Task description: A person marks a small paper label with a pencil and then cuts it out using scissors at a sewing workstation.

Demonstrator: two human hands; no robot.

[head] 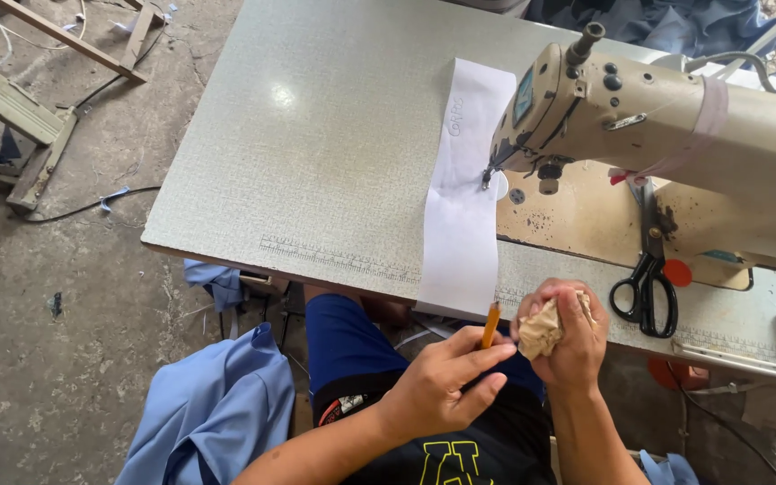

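Note:
My left hand pinches a short orange pencil that points up toward the table edge. Beside it, my right hand is closed around a crumpled beige wad, paper or cloth, I cannot tell which. The pencil tip sits next to the wad. Both hands hover over my lap, just in front of the near edge of the sewing table. A long white paper strip lies across the table and hangs over its near edge, passing under the needle of the cream sewing machine.
Black scissors lie on the table to the right of my hands. Light blue fabric is piled on the concrete floor at the left. Wooden frames and a cable lie on the floor at the far left.

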